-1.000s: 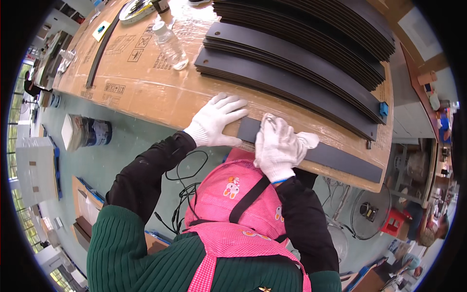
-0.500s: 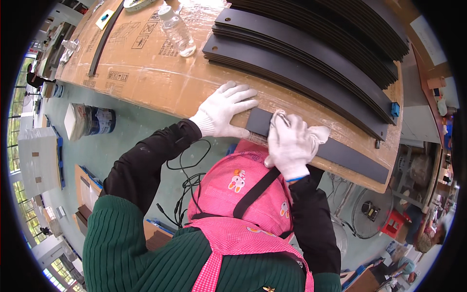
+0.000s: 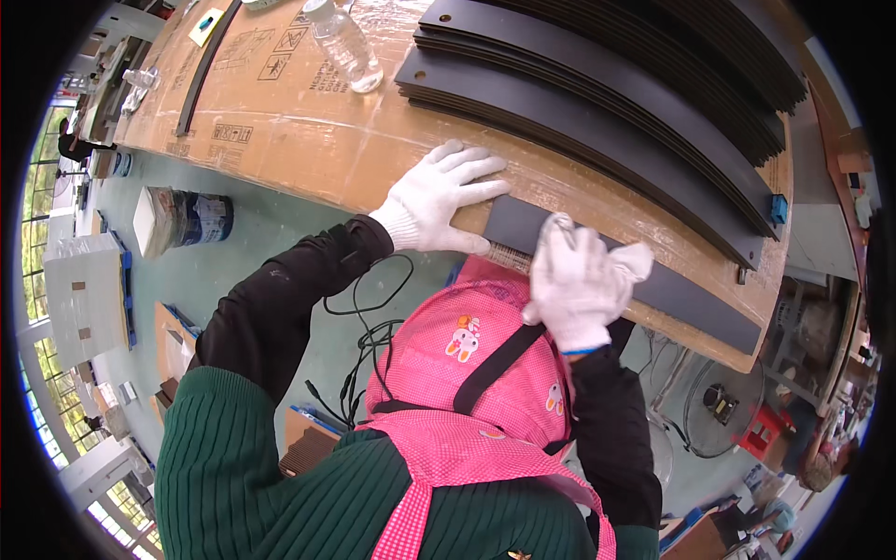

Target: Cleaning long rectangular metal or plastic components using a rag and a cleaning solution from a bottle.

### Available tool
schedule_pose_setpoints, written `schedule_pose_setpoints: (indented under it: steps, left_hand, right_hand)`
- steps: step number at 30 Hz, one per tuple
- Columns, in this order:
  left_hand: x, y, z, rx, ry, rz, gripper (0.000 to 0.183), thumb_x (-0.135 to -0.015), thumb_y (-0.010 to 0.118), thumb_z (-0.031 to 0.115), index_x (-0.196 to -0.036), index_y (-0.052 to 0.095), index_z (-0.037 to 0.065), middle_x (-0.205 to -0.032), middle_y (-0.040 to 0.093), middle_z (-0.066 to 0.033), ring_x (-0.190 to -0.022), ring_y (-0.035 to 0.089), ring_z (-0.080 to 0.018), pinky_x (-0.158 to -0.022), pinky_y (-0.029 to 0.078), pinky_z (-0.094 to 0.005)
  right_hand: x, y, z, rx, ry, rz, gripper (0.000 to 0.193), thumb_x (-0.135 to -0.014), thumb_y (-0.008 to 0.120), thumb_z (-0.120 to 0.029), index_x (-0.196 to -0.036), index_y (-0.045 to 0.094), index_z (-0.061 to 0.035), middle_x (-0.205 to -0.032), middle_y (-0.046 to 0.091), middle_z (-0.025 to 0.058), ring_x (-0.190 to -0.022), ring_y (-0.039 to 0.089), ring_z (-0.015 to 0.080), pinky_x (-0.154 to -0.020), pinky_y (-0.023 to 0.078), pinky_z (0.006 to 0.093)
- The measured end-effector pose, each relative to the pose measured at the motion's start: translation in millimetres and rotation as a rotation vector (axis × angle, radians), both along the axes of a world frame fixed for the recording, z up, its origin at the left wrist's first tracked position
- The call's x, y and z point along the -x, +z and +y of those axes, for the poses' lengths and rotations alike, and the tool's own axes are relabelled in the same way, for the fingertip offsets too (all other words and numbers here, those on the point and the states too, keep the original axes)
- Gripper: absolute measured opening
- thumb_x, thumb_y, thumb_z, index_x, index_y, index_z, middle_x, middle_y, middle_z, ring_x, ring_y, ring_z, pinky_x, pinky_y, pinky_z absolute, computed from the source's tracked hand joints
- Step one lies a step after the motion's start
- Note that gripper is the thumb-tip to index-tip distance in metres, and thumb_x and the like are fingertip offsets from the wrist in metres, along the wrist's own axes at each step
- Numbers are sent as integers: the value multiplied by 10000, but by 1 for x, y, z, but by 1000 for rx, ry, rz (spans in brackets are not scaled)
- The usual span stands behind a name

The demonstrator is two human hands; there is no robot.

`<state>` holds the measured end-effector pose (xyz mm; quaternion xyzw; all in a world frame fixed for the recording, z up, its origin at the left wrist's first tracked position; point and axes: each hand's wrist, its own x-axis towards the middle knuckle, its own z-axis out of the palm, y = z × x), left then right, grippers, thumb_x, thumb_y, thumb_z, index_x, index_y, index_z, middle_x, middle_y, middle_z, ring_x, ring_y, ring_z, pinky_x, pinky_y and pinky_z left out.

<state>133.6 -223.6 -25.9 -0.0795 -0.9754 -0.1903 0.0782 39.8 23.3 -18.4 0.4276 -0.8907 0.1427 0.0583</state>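
Note:
A long dark grey strip board (image 3: 702, 306) lies along the near edge of the cardboard-covered table (image 3: 308, 140). My right hand (image 3: 577, 285), in a white knit glove, is closed on a white cloth (image 3: 637, 265) and presses it onto the board's upper face. Most of the cloth is hidden under the glove; a crumpled end sticks out on the right. At the board's left end, my left hand (image 3: 437, 198), gloved the same way, rests flat with its fingers spread and its thumb by the near edge.
Several stacks of dark boards (image 3: 560, 140) fill the table's far right, with a small blue block (image 3: 778, 209) at their end. A clear bottle (image 3: 345, 49) stands farther back, left of them. A narrow dark strip (image 3: 207, 70) lies far left. Below are a bucket (image 3: 205, 219), cables and a fan (image 3: 719, 403).
My right hand has slid a little to the right along the board with the cloth, baring more of its left part. My left hand stays at the board's end. The whole view has shifted slightly.

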Motion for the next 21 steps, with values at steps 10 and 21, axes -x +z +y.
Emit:
schedule_pose_setpoints:
  steps: [10,21]
  left_hand:
    - [-6,-3,-5,8,10,-24,814,-708,858,561,-1377,640,152,-1529,533,-132,-1435,475,-368,-1230,329,-559]
    - [8,-8,-2,42,-27,-15,819,-717,853,557,-1392,623,154,-1538,524,-131,-1439,471,-368,-1230,322,-562]
  right_hand:
    - [-5,-1,21,-52,52,119,315,-915,606,-215,-1213,646,-121,-901,549,84,-839,588,278,-669,485,439]
    - [-42,-18,-33,24,236,2,334,-918,587,-190,-1225,650,-76,-1010,592,102,-890,606,283,-743,523,441]
